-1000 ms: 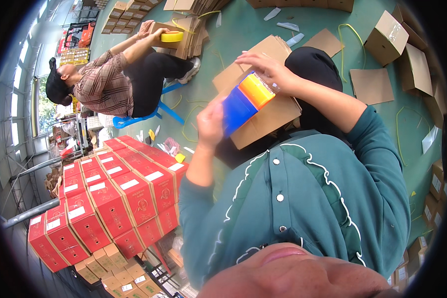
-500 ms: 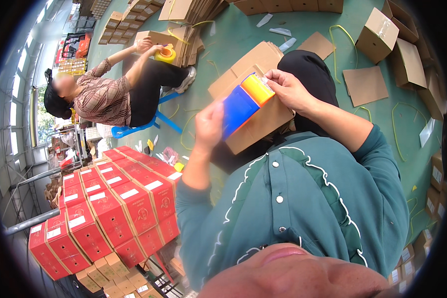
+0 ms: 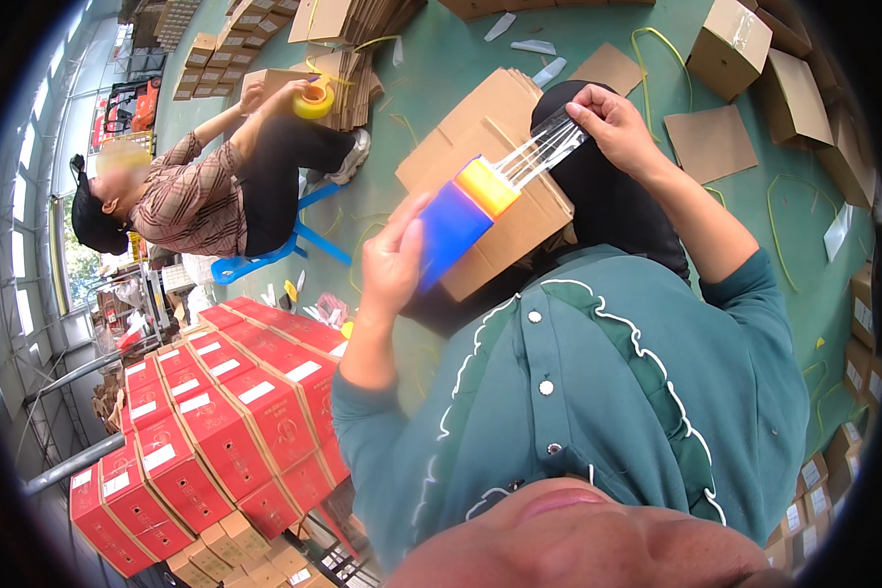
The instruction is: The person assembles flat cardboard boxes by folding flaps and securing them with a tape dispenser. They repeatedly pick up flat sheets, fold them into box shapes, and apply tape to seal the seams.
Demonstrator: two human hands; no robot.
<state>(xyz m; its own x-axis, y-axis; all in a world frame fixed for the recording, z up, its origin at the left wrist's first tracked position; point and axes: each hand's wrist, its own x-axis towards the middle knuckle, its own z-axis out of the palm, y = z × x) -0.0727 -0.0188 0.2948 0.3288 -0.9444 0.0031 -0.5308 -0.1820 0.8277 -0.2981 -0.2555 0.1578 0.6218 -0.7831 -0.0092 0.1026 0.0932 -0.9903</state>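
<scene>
My left hand (image 3: 392,257) is closed round a blue tape dispenser (image 3: 456,227) with a yellow-orange front end, held over my lap. From that end a strip of clear packing tape (image 3: 544,152) stretches, wrinkled into strands, to my right hand (image 3: 612,127). The fingers of my right hand pinch the tape's free end above my knee. Beneath the dispenser, a flat brown cardboard box (image 3: 539,211) rests across my legs, partly hidden by the dispenser.
A co-worker (image 3: 191,201) sits at the left on a blue stool (image 3: 314,230), holding a yellow tape roll (image 3: 314,101). Red boxes (image 3: 225,412) are stacked at lower left. Open cartons (image 3: 730,49) stand at upper right; yellow straps (image 3: 691,73) and cardboard scraps (image 3: 710,142) lie about the green floor.
My right hand has moved away from the dispenser, up and to the right, drawing out a length of clear tape. My left hand with the dispenser has shifted slightly left and down.
</scene>
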